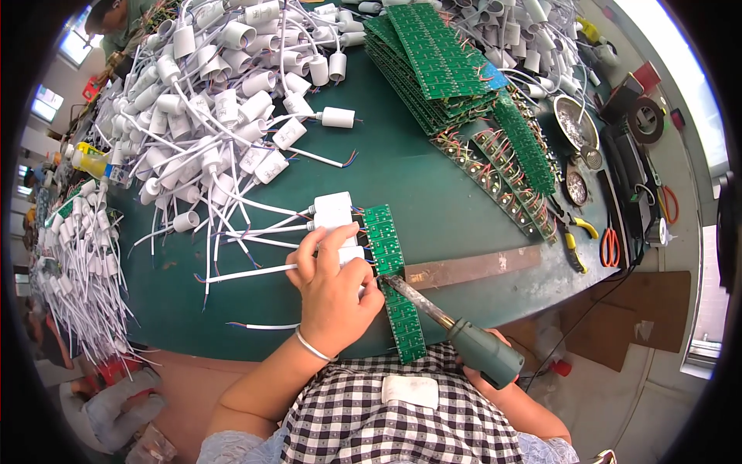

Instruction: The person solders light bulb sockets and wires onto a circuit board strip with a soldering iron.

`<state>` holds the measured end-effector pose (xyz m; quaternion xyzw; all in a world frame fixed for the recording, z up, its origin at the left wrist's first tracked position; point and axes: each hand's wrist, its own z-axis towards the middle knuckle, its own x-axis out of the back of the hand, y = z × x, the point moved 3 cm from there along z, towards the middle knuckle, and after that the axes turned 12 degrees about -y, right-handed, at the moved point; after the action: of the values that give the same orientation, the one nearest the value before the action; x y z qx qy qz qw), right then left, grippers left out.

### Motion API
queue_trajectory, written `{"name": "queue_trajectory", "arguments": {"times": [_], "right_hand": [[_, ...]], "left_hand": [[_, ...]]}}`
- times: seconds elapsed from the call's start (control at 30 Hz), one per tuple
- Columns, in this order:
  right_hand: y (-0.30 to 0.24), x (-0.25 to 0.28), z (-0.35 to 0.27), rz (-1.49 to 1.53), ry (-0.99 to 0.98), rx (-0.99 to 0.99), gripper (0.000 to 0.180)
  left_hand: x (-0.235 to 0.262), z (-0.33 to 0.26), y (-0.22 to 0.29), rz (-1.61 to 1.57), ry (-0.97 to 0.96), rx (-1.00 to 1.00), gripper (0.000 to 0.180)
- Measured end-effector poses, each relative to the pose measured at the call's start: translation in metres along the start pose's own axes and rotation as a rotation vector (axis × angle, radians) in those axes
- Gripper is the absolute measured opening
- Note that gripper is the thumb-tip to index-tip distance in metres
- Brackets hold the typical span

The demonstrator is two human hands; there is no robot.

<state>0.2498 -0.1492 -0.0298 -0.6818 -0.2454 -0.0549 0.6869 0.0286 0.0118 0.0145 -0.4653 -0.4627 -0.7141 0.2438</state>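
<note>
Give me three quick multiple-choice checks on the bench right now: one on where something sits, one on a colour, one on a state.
1. Where does the soldering iron tip rest?
A. on the green circuit strip
B. in the metal dish
C. on the orange scissors

2. What colour is the iron's handle?
A. red
B. green
C. white

3. What is the left hand doing?
A. lying flat on the bare table
B. pressing white housings by the strip
C. lifting pliers

Answers: 1 A, the tip meets the strip's middle. 2 B, the grip in the right hand is green. 3 B, fingers bear down on the housings.
</note>
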Motion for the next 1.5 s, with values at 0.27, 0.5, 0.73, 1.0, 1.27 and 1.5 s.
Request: {"name": "queue_trajectory", "arguments": {"times": [0.27, 0.5, 0.73, 1.0, 1.27, 1.5], "right_hand": [[-0.002, 0.003, 0.001, -0.070, 0.030, 0.102, 0.050], [0.003, -0.002, -0.008, 0.004, 0.123, -0.089, 0.063], [-0.015, 0.002, 0.000, 0.072, 0.100, -0.146, 0.029], [-0.010, 0.000, -0.001, 0.105, 0.134, -0.125, 0.027], [0.002, -0.002, -0.007, -0.035, 0.071, -0.030, 0.060], [-0.001, -0.001, -0.004, 0.025, 0.044, -0.010, 0.051]], "left_hand": [[-0.001, 0.000, 0.000, -0.016, -0.036, 0.015, 0.016], [-0.001, 0.001, 0.001, 0.009, -0.003, 0.011, 0.015], [0.000, 0.000, 0.001, 0.004, -0.005, 0.015, 0.014], [0.000, -0.003, -0.002, -0.028, 0.003, -0.019, 0.014], [0.001, -0.006, -0.004, 0.032, 0.034, -0.161, 0.014], [0.005, -0.003, -0.005, 0.042, -0.007, -0.184, 0.012]]}}
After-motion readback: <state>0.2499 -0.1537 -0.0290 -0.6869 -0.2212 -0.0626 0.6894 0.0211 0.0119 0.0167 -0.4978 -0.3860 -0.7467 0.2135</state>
